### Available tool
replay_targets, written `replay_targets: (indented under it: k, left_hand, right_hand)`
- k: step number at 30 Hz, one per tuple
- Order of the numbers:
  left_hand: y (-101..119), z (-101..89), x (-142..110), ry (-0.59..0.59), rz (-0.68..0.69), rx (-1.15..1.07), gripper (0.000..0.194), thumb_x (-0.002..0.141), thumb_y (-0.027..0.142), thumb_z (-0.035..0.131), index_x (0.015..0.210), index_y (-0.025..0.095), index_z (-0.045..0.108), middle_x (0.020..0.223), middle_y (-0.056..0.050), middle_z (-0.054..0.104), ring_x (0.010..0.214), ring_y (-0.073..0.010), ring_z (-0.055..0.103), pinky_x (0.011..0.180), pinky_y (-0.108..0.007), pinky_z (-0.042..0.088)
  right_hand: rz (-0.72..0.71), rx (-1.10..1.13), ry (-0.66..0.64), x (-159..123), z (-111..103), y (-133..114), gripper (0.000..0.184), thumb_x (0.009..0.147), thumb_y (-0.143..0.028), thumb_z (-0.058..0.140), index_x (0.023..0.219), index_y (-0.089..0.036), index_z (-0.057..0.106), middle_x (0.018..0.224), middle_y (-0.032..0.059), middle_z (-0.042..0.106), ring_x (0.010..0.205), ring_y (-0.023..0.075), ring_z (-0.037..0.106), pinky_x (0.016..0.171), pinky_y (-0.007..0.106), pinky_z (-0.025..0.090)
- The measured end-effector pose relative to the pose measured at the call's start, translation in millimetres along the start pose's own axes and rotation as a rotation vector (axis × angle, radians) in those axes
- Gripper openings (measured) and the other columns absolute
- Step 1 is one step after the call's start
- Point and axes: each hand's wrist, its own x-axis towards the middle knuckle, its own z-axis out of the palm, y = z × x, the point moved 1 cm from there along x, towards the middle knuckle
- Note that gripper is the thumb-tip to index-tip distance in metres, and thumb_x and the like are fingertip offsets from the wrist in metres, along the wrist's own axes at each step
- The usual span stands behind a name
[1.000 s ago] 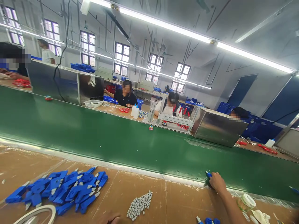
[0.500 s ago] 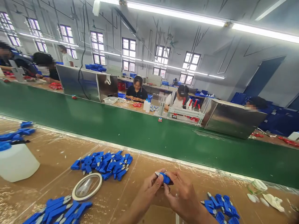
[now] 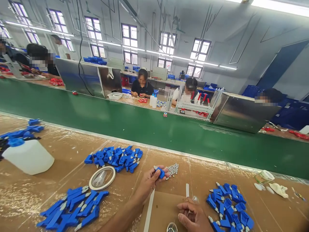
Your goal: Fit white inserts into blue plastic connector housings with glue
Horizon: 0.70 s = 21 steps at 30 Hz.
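My left hand holds a small blue plastic part with a pale grey tip between thumb and fingers. Just beyond those fingertips lies a heap of small grey pieces. Lower down, my right hand is over a brown board, its fingers loosely bent and apart, with nothing visible in them. A small round clear dish sits close to its thumb, partly cut off by the bottom edge. To the right is a pile of blue parts with grey tips.
More blue parts lie in a far pile and a near-left pile. Between them is a tape roll. A white jug stands left; a small tub is far right. A green conveyor belt runs beyond, with co-workers opposite.
My right hand has let go of the blue part and moved down toward the dish. My left hand keeps the part, and the grey pieces are now uncovered. The view has tilted down.
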Motion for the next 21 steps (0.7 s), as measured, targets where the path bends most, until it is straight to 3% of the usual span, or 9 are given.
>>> replay_targets:
  k: [7, 13, 21]
  left_hand:
    - [-5, -7.2, -4, -0.053, -0.081, -0.009, 0.058, 0.064, 0.037, 0.088, 0.109, 0.005, 0.069, 0.079, -0.009, 0.074, 0.082, -0.0188, 0.073, 0.068, -0.019, 0.056]
    - [-5, -13.4, -2, -0.087, -0.128, -0.045, 0.045, 0.07, 0.033, 0.084, 0.108, 0.011, 0.073, 0.085, -0.008, 0.073, 0.083, -0.0176, 0.071, 0.067, -0.02, 0.055]
    - [-11, -16.3, -3, -0.149, -0.181, -0.103, 0.044, 0.073, 0.028, 0.082, 0.112, 0.011, 0.071, 0.083, -0.006, 0.071, 0.076, -0.0123, 0.067, 0.071, -0.02, 0.053]
  right_hand:
    - [0.037, 0.1, -0.042, 0, 23, 3, 0.05, 0.072, -0.065, 0.068, 0.086, -0.018, 0.076, 0.075, 0.0009, 0.052, 0.063, 0.0169, 0.051, 0.062, 0.03, 0.044]
    - [-0.038, 0.04, -0.06, 4, 22, 3, 0.049, 0.078, -0.065, 0.063, 0.071, -0.018, 0.076, 0.067, -0.0003, 0.047, 0.064, 0.017, 0.048, 0.059, 0.028, 0.037]
    - [-0.016, 0.023, -0.051, 3, 30, 10, 0.042, 0.075, -0.058, 0.067, 0.073, -0.017, 0.076, 0.067, -0.001, 0.045, 0.06, 0.0155, 0.045, 0.055, 0.027, 0.034]
